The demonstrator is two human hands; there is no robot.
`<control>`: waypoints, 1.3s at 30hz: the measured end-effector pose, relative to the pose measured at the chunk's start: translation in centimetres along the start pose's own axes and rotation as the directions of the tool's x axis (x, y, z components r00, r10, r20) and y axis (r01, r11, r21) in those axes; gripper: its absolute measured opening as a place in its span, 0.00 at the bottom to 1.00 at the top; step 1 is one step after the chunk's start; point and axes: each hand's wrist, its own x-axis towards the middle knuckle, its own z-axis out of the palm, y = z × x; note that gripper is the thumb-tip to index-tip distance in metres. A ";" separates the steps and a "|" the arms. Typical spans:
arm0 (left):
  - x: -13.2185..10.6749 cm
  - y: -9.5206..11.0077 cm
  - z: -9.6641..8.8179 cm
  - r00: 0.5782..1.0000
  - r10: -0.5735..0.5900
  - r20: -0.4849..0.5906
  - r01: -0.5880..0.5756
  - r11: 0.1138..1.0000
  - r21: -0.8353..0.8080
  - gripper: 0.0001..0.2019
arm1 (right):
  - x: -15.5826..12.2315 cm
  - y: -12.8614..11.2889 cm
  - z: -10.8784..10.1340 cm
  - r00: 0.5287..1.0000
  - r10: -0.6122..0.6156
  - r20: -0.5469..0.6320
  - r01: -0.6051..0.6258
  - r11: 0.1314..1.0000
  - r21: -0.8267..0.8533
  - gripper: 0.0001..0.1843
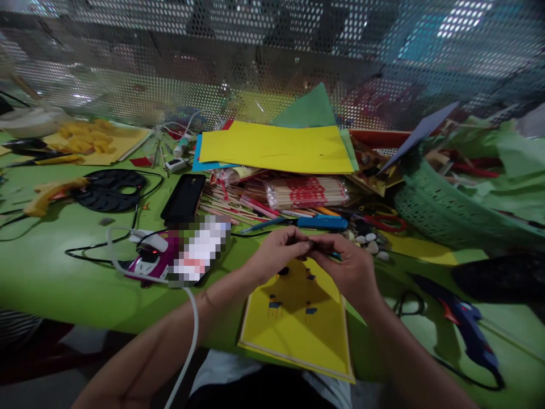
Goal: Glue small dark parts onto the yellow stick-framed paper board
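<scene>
Both hands meet above the far edge of a yellow board (293,341) with a light wooden rim. My left hand (283,250) pinches a small dark piece (311,245) from the left. From the right, my right hand (351,267) has its thumb and fingers closed on the same piece. Its kind is too small and shaded to make out. Several small dark-blue shapes with thin orange legs (275,305) stand on the board below. The board's far part is partly hidden by my hands.
A blue glue gun (470,329) lies at the right, a yellow-handled one (55,196) at the left. Near my left arm are a purple power strip (157,253) and a lit phone (202,250). Behind sit a blue cutter (321,222), pebbles (372,246), bundled sticks (306,193) and a green basket (451,204).
</scene>
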 end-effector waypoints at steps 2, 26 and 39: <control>0.0 0.0 0.0 1.000 -0.001 -0.002 0.001 1.000 -0.010 0.10 | -0.1 0.1 0.0 1.000 -0.016 -0.002 0.016 1.000 -0.017 0.09; 0.0 0.2 0.1 0.999 0.035 -0.005 -0.035 0.999 0.018 0.06 | -0.2 0.0 -0.3 0.998 -0.057 0.003 0.057 0.989 -0.139 0.09; -0.2 0.4 0.3 0.999 0.023 -0.031 -0.021 0.999 0.046 0.07 | -0.2 -0.1 -0.4 0.996 -0.091 -0.005 0.088 0.975 -0.204 0.09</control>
